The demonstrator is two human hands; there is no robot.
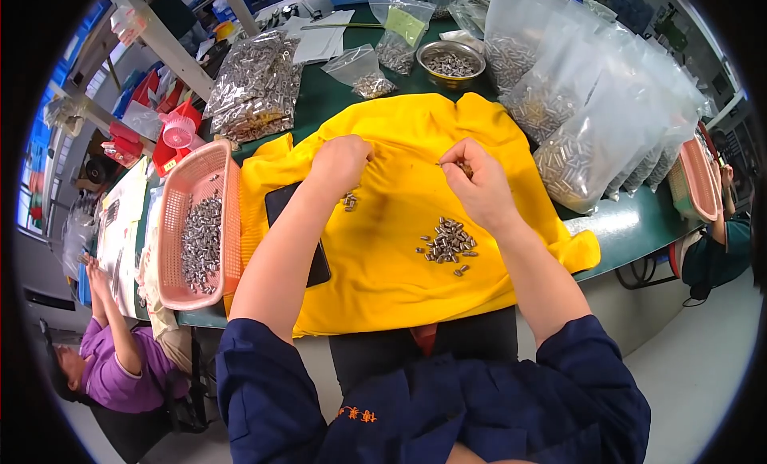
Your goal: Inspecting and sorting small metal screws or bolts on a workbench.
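A yellow garment [383, 280] is spread over the green table in front of me. On it, right of the middle, lies a loose pile of small silvery metal cylinders [451, 240]. My left hand [342, 162] rests on the cloth with its fingers curled closed; whatever they hold is hidden. A few more metal cylinders [350, 201] lie just below that hand. My right hand [483, 188] is raised above the pile, thumb and forefinger pinching a small metal piece [441, 164]. More small pieces seem to sit inside its curled fingers, partly hidden.
A black phone [319, 264] lies under my left forearm. Beside it stands a pink basket [232, 224] of metal cylinders. Filled plastic bags [579, 160] crowd the right; a metal bowl [452, 82] and a large bag [254, 89] stand behind. A person [128, 364] sits at left.
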